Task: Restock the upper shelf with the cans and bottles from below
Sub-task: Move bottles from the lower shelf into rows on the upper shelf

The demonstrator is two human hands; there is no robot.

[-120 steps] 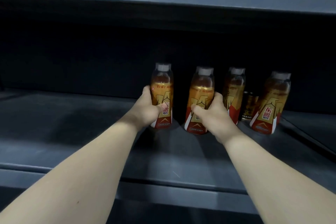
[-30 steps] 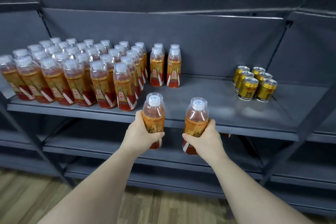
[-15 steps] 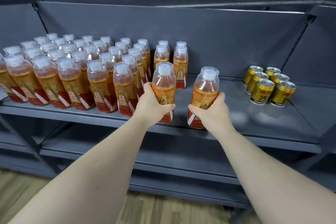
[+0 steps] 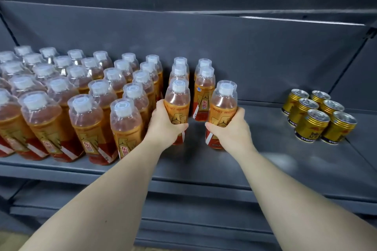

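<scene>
Dark grey metal shelving is being faced, with a plain grey back panel [image 4: 244, 51] closing off the far side. On the upper shelf [image 4: 275, 169] a large block of bottles [image 4: 81, 98] is being kept upright at the left, and a small cluster of gold cans [image 4: 318, 116] is being kept at the far right, well apart from the bottles. Between the two groups, two short rows [image 4: 204, 85] are being built out from the back panel toward the near edge.

One bottle [image 4: 177, 100] is being gripped by the left hand [image 4: 163, 126], with fingers and thumb curled round the labelled middle. A second bottle [image 4: 223, 104] is being gripped in the same way by the right hand [image 4: 230, 130]. Both are being held upright at the near ends of the two short rows, the left one just beside the big block. Whether their bases are resting on the shelf cannot be told, since the hands are hiding part of the lower edges.

Both bottles are being judged full, so some weight is being expected for their size. Their thin plastic walls are likely to give a little under a squeeze, and the glossy label is likely to be slippery. Hold is best being taken at mid-body, where it is now, not at the clear cover over the cap. Being tall and narrow, each is being judged easy to tip against its neighbours
</scene>
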